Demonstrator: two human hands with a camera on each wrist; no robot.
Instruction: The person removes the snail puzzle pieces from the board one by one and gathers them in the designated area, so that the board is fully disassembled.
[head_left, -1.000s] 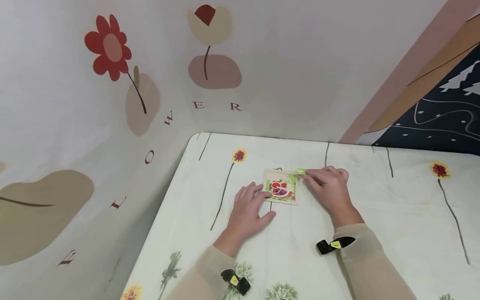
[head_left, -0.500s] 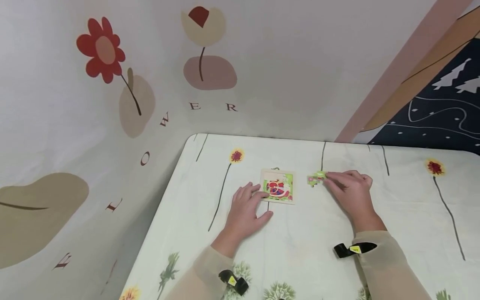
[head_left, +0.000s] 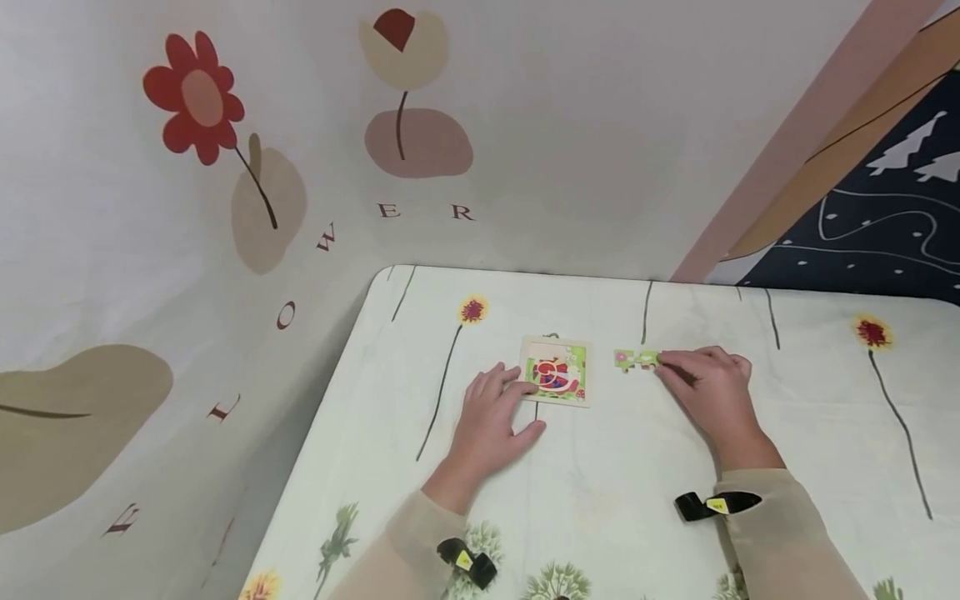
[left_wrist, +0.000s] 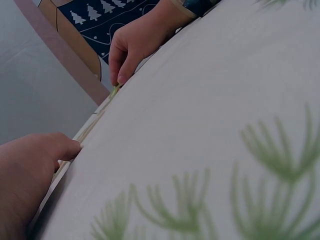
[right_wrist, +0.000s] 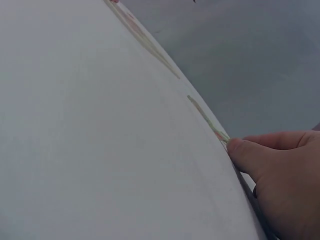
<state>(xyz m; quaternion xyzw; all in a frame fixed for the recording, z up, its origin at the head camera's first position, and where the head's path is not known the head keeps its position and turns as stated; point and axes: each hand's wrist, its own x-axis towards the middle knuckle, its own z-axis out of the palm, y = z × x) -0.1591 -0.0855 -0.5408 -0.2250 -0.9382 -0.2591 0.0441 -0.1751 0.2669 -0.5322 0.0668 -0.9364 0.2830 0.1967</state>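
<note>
A small square wooden puzzle board [head_left: 562,404] lies on the table, with a red and green picture in it and bare wood along its upper left. My left hand [head_left: 491,421] rests beside it, fingers spread, fingertips on its left edge. To the right of the board, my right hand [head_left: 708,392] pinches a green puzzle piece [head_left: 647,359] between thumb and fingers. A green piece with a pink flower [head_left: 623,358] sits against its left side; whether the two interlock I cannot tell. In the right wrist view the pieces [right_wrist: 207,117] appear edge-on, low at the tabletop.
A white flower-print cloth [head_left: 600,500] covers the table, which meets a printed wall [head_left: 570,167] at the back and left. A dark panel with white trees [head_left: 885,200] stands at the back right. A small loop [head_left: 552,335] shows at the board's top edge.
My right hand has moved right, away from the board, with the green piece. That piece now lines up with the pink-flower piece, lower than half a second ago. My left hand stays put.
</note>
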